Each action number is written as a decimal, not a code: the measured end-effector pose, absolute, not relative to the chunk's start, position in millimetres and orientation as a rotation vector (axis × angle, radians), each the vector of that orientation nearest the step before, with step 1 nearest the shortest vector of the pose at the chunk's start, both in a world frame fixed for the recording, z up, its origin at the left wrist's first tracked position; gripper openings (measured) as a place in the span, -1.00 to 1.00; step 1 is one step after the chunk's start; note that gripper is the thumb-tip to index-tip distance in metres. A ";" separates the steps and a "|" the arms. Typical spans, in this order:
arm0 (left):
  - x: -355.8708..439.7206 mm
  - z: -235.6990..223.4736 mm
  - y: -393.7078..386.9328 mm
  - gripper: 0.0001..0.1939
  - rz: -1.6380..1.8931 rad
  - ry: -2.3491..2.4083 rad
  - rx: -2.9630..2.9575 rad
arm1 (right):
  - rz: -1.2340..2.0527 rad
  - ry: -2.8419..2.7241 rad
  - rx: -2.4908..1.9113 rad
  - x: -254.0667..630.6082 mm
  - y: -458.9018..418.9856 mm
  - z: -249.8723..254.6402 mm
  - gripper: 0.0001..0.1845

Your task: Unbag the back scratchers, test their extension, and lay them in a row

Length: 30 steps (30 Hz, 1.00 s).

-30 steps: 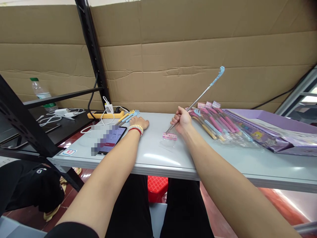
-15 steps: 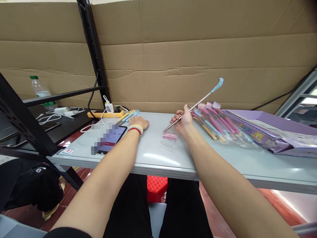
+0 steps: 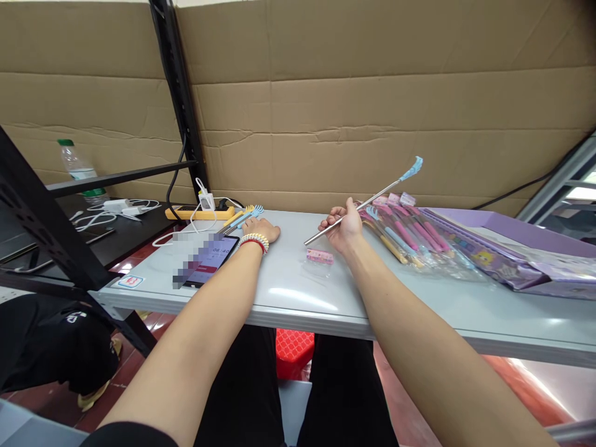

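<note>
A back scratcher (image 3: 379,194) with a silver metal rod and a light-blue claw head is in my right hand (image 3: 347,226), whose fingers are closed round the rod. It slants up to the right, head end high, lower end just above the table. Below that end lies a small pink printed label on a clear plastic sleeve (image 3: 319,256). My left hand (image 3: 261,231) rests on the tabletop, back up and thumb out to the side, its other fingers partly hidden. Right beside it lie blue and yellow back scratchers (image 3: 246,214).
A phone (image 3: 212,261) lies by my left forearm. Behind it are a yellow power strip (image 3: 200,213) and white cables. Several bagged back scratchers (image 3: 410,233) and a purple box (image 3: 493,217) occupy the grey table's (image 3: 288,292) right side. Black shelving stands left; cardboard backs the table.
The back scratcher in my right hand has tilted slightly flatter, its blue head dropping a little and its lower end rising slightly. My left hand has stayed in place.
</note>
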<state>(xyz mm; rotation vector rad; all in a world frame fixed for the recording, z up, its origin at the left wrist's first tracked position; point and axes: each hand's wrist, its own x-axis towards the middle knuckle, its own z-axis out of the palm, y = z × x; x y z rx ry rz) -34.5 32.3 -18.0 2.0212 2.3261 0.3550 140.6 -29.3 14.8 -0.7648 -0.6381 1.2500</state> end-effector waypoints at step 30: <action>-35.7 -4.4 20.6 -0.35 0.914 1.571 2.127 | 1.072 -0.906 -1.080 137.1 -21.6 3.3 -0.71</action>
